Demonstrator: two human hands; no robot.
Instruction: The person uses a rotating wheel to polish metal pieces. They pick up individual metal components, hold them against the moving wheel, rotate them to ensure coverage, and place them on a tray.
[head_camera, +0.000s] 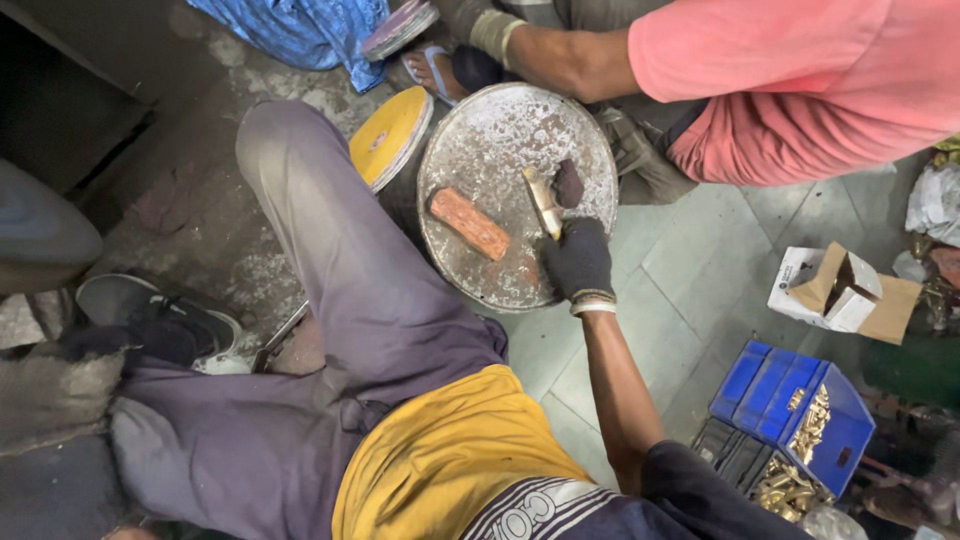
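At frame centre, our gloved right hand (580, 262) clenches a stick (543, 200) on the round lid (470, 140), beside a brick-red bar (469, 223). Left hand unseen. We judge mid-handling; next calls for steady grip.

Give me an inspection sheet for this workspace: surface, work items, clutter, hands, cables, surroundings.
Surface: round grey metal lid, dusty, speckled.
Work items: pale stick tool held over the lid; reddish-brown block and small dark lump lie on it.
Clutter: yellow disc beside the lid; blue crate with brass pieces; open cardboard box.
Hands: right hand, dark glove, grips the tool; left not in view.
Cables: nothing seen.
Surroundings: tiled floor; another person in a pink shirt seated opposite.
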